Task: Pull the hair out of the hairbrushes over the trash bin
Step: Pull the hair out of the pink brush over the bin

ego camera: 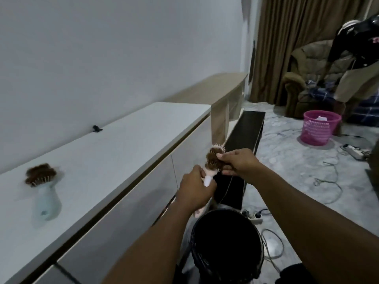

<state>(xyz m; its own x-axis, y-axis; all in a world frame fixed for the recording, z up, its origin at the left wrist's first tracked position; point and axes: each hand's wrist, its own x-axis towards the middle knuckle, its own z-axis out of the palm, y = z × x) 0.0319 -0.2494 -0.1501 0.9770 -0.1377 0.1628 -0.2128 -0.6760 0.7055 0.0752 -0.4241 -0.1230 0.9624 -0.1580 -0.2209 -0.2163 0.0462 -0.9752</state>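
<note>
Beside the white cabinet [114, 140], the left hand [194, 187] grips the pink hairbrush [213, 162] while the right hand [238, 162] pinches its hair [211, 158], which could miss the black trash bin [225, 242] if released off-centre.

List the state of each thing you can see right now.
Pink plastic hairbrush: held over the bin, clogged with brown hair.
Left hand: gripping its handle.
Right hand: fingers pinching the hair.
Pale blue hairbrush: lying on white cabinet, hair-filled.
Black trash bin: open.

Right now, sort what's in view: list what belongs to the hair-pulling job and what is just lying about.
Job: pink hairbrush held by left hand; right hand pinching its hair; black trash bin; light blue hairbrush.

Lying about: pink basket; black clip; floor cables; armchair.
</note>
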